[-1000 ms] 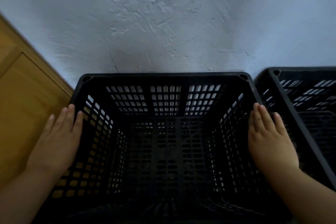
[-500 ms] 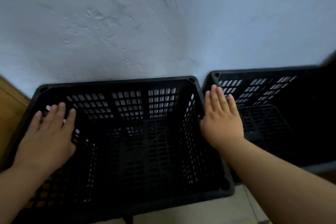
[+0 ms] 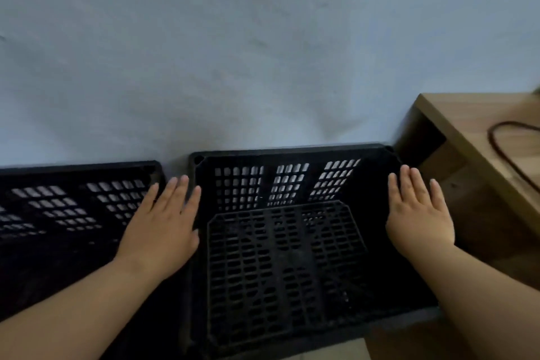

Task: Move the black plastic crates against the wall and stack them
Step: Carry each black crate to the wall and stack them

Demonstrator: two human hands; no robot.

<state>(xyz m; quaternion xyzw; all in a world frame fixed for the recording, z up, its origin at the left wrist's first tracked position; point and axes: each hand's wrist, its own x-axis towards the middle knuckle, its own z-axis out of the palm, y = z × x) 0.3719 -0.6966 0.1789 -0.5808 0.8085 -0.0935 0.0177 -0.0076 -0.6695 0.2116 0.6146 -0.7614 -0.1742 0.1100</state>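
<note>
Two black plastic crates stand side by side against the pale wall (image 3: 263, 52). The crate in the middle (image 3: 292, 152) is open-topped, and I look down onto its slotted floor. The second crate (image 3: 73, 168) is at the left, partly cut off by the frame edge. My left hand (image 3: 163, 222) lies flat with fingers spread at the middle crate's left rim, over the gap between the two crates. My right hand (image 3: 418, 213) is flat and spread at that crate's right rim. Neither hand grips anything.
A wooden piece of furniture (image 3: 467, 126) stands close to the right of the middle crate, with a dark cable (image 3: 496, 137) lying on its top. A strip of light floor (image 3: 336, 352) shows at the crate's front edge.
My view has swung to the right. Both hands have left the left crate and now sit at the two sides of the crate to its right.
</note>
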